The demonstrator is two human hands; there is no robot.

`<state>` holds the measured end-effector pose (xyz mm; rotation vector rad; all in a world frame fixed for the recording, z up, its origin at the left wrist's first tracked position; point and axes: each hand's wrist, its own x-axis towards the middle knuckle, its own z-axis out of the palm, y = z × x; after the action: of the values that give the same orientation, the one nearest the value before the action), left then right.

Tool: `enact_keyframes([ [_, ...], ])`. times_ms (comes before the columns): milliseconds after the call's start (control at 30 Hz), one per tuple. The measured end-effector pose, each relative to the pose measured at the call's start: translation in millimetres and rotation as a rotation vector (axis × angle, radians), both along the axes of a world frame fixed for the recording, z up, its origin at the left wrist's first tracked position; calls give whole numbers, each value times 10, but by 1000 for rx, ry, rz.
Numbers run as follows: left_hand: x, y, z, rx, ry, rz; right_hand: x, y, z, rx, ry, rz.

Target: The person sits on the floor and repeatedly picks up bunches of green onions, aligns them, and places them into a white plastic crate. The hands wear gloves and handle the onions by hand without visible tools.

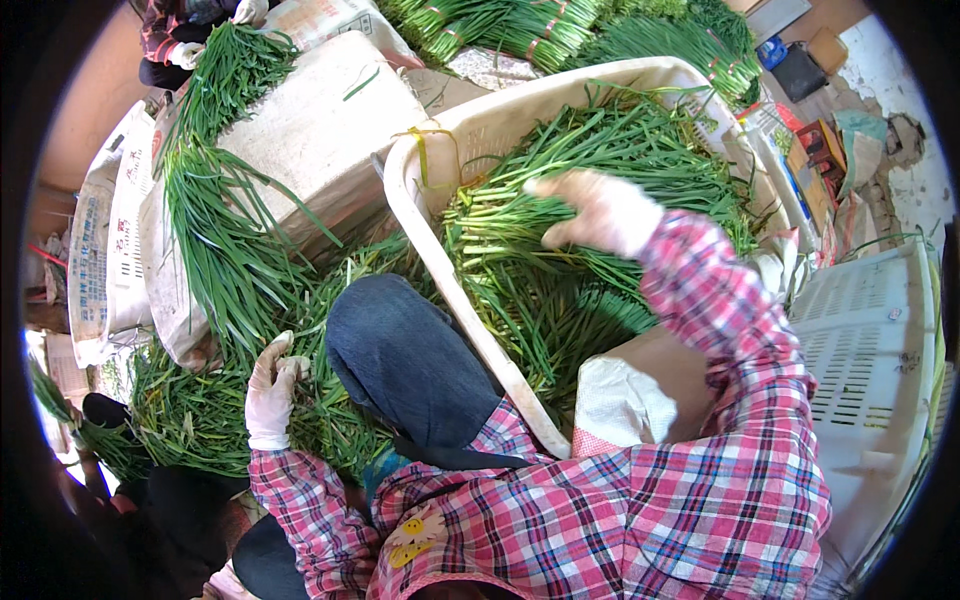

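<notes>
Both my hands wear pale gloves. My right hand is over a white plastic crate, at the cut pale ends of long green leafy stems, likely garlic chives. It is slightly blurred, thumb and fingers apart; whether it grips any stems I cannot tell. My left hand is raised at the left of my knee, with thumb and fingers curled near each other, beside loose chives. Just above it, the leaf tips of a heap of chives hang over the edge of a white covered block.
Tied bundles of chives lie behind the crate. Another person's gloved hands hold chives at the upper left. A white slotted crate stands at the right. A woven sack lies by the near crate. Part of another person shows at the lower left.
</notes>
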<state>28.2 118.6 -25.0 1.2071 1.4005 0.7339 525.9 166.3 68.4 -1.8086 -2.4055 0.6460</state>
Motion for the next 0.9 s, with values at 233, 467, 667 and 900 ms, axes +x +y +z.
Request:
enact_keyframes([
  [233, 2, -84, 196, 0, 76, 46, 198, 636, -571, 32, -159, -164],
  [467, 195, -48, 441, 133, -1, 102, 133, 1111, -719, -175, -465, 146],
  [667, 157, -79, 501, 85, 89, 43, 283, 978, -762, -216, -430, 106],
  [900, 148, -83, 401, -26, 86, -13, 339, 870, -896, 281, -150, 299],
])
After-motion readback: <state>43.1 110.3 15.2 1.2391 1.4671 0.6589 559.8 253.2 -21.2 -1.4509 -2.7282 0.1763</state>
